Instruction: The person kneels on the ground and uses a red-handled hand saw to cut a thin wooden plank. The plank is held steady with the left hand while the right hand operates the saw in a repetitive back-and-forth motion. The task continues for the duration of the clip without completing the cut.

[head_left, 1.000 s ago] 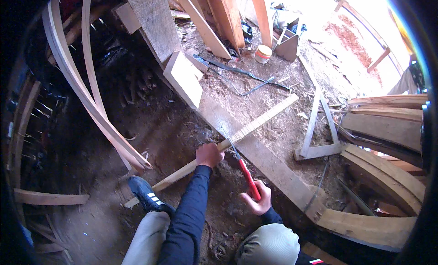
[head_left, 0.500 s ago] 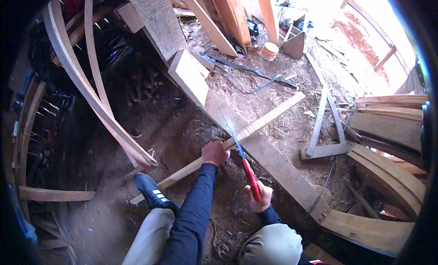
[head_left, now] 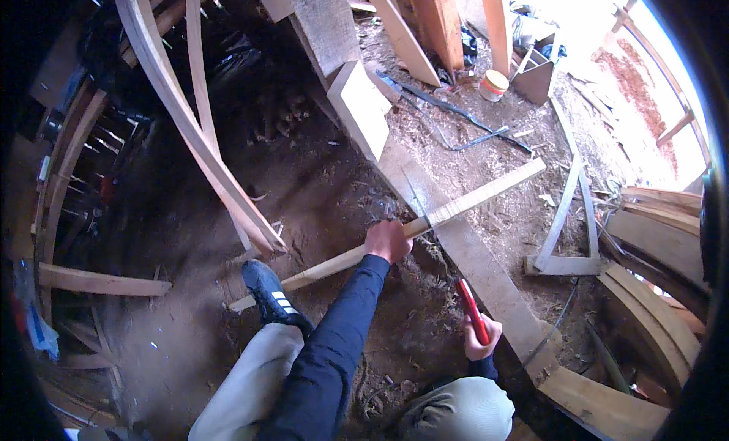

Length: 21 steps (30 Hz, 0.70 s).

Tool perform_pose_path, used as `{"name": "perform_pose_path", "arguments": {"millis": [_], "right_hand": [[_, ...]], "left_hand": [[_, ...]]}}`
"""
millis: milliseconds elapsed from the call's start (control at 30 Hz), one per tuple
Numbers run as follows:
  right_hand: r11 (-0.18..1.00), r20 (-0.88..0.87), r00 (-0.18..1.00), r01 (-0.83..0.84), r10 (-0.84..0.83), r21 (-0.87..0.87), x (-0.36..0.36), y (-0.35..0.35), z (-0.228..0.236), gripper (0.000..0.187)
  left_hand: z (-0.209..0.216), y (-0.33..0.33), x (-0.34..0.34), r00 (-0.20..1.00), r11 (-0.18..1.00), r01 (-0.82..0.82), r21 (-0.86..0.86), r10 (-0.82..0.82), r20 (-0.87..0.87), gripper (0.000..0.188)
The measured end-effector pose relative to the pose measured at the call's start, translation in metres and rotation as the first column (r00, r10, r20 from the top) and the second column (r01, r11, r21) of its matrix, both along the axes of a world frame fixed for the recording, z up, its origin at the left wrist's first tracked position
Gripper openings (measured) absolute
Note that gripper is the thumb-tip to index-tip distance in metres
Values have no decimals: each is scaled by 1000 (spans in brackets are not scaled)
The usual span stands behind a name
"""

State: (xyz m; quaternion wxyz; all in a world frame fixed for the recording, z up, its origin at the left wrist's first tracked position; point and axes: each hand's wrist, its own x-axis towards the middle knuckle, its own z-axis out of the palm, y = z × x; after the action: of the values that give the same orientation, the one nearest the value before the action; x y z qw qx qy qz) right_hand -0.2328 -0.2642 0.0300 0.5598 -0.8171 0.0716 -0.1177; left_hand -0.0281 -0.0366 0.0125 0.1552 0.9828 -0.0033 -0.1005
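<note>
My left hand (head_left: pixel 389 241) is closed around a long, narrow wooden strip (head_left: pixel 486 194), which lies slantwise across a thick wooden beam (head_left: pixel 486 270). Gripped in my right hand (head_left: pixel 484 337) is the red handle of a handsaw (head_left: pixel 472 312). Its thin blade, hard to make out, runs up toward the strip just right of my left hand, where a dark line crosses the wood. The near end of the strip reaches the ground beside my left shoe (head_left: pixel 269 293), which covers part of it.
A pale wood block (head_left: pixel 361 111) sits against the beam's upper part. Beyond it are a black strap (head_left: pixel 456 111), a lidded tub (head_left: pixel 493 85) and a triangular wooden frame (head_left: pixel 563 265). Curved timbers (head_left: pixel 190 130) rise at left; more boards (head_left: pixel 653 236) are stacked at right.
The saw has been drawn back toward me, its handle now farther from the strip. My left hand keeps its grip on the strip. The whole view has shifted, moving the scene rightward.
</note>
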Motion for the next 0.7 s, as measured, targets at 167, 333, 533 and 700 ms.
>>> {"name": "perform_pose_path", "arguments": {"millis": [167, 333, 533, 700], "right_hand": [[984, 31, 995, -94, 100, -152, -22, 18, 0, 18], [969, 61, 992, -95, 112, -227, -14, 4, 15, 12], [998, -38, 999, -36, 34, -49, 5, 13, 20, 5], [987, -18, 993, -121, 119, -105, -3, 15, 23, 12]], "left_hand": [[7, -3, -4, 996, 1000, 12, 2, -11, -90, 27], [7, -8, -4, 994, 1000, 10, -15, -12, -109, 29], [0, -3, 4, 999, 1000, 18, 11, -18, -39, 26], [2, 1, 3, 995, 1000, 26, 13, -25, -99, 29]]}}
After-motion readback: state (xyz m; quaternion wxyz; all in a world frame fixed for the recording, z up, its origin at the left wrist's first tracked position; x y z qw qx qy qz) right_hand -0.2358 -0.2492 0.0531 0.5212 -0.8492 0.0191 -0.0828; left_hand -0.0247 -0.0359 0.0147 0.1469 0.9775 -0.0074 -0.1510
